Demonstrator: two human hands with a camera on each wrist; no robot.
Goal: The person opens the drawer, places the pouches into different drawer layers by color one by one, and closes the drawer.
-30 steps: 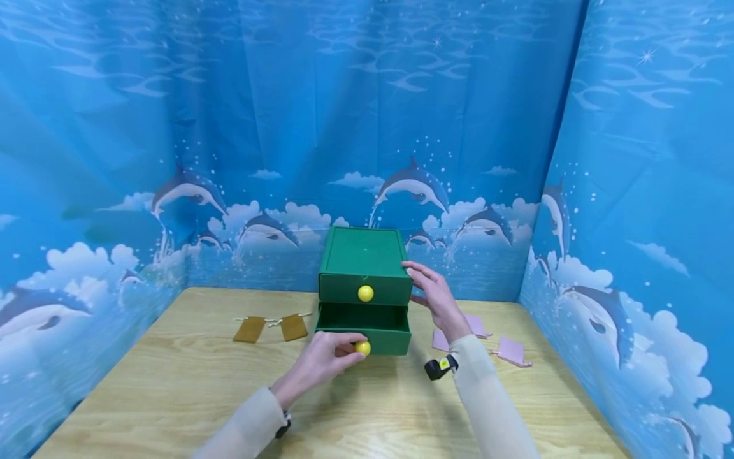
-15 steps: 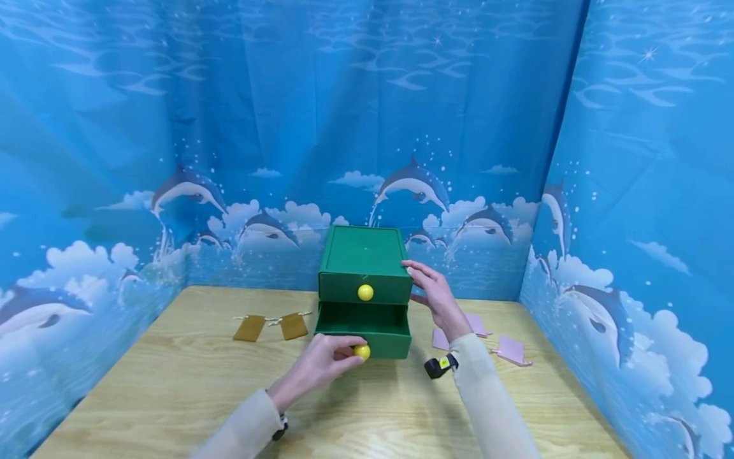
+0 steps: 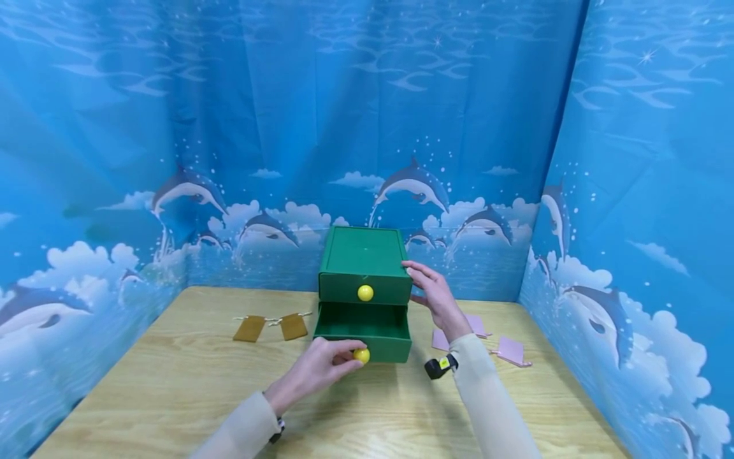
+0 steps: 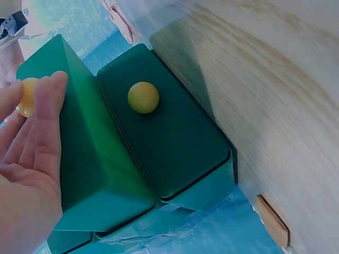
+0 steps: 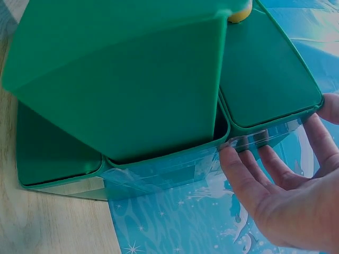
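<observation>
So, desk = pale woodgrain, blue dolphin curtains behind & both sides. Green cabinet twd the back, mid. drawer part-out; L hand fingers pinch its yellow knob, R hand fingers spread, nearly straight, on cabinet's R side.

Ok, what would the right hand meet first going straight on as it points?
Likely the green cabinet, on its right side: the right hand has its fingertips there, though contact is unclear.
</observation>
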